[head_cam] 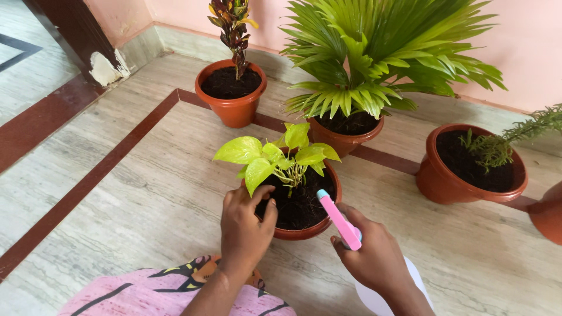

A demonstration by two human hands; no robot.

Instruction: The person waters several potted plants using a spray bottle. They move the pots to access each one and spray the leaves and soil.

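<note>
A terracotta pot (310,231) with dark soil and a small plant of light green leaves (269,155) stands on the floor right in front of me. My left hand (244,225) grips the pot's near left rim, thumb over the soil. My right hand (374,254) is closed round a spray bottle with a pink trigger head (338,217) and a white body (374,298). Its nozzle points at the soil beside the plant's stem.
Behind stand three more terracotta pots: one with a dark red-leaved plant (232,88), one with a broad fan palm (345,131), one with a thin feathery plant (468,167). Another pot's edge (550,213) shows at far right. A pink wall and dark door frame (70,35) lie beyond.
</note>
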